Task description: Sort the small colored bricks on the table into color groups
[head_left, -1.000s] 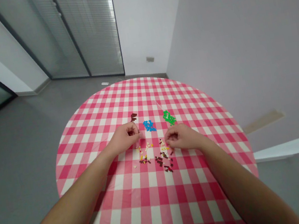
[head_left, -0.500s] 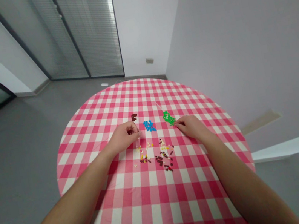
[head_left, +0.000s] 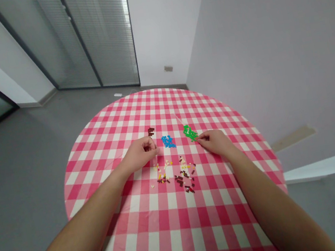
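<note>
My left hand (head_left: 141, 152) rests over the cloth with its fingers curled and thumb drawn in; what it holds, if anything, is hidden. Just beyond its fingers lie dark brown pieces (head_left: 151, 131), and a pile of small blue pieces (head_left: 168, 141) is to its right. My right hand (head_left: 216, 143) has thumb and forefinger pinched together at the near right edge of a pile of small green pieces (head_left: 189, 133). Anything in that pinch is too small to make out. The pieces look like tiny building bricks.
Nearer to me lie mixed brown, yellow, white and red pieces in a left cluster (head_left: 162, 178) and a right cluster (head_left: 183, 178). All are on a round table with a red-and-white checked cloth (head_left: 185, 234). A wall (head_left: 270, 48) stands to the right, a glass partition (head_left: 97, 34) behind.
Both hands keep nearly the same place and pose. The whole view has shifted very slightly; no piece has visibly moved on the cloth.
</note>
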Action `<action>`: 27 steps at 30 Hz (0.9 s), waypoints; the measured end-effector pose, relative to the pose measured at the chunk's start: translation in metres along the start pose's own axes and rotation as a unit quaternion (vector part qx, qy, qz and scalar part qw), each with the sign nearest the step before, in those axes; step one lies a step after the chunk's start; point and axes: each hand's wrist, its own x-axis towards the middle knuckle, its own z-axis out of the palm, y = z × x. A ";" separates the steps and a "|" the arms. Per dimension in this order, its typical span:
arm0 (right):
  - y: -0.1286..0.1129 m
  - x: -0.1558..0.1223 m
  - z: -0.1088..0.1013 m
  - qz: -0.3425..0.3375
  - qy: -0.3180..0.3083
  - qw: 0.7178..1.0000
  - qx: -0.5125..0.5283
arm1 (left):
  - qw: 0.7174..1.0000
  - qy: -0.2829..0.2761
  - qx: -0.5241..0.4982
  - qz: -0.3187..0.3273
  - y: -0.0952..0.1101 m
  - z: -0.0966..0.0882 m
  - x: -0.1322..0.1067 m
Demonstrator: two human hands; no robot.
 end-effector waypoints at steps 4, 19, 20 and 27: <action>0.000 0.001 0.004 -0.016 0.005 1.000 0.008 | 0.999 -0.012 0.041 0.023 0.002 -0.001 0.000; -0.096 -0.036 0.032 -0.289 -0.056 0.956 -0.022 | 0.967 -0.186 0.174 0.004 0.013 -0.013 -0.002; -0.100 -0.037 0.036 -0.306 -0.063 0.949 -0.037 | 0.964 -0.190 0.185 0.007 0.013 -0.013 -0.002; -0.102 -0.037 0.038 -0.324 -0.092 0.940 -0.062 | 0.955 -0.205 0.211 0.028 0.011 -0.011 -0.003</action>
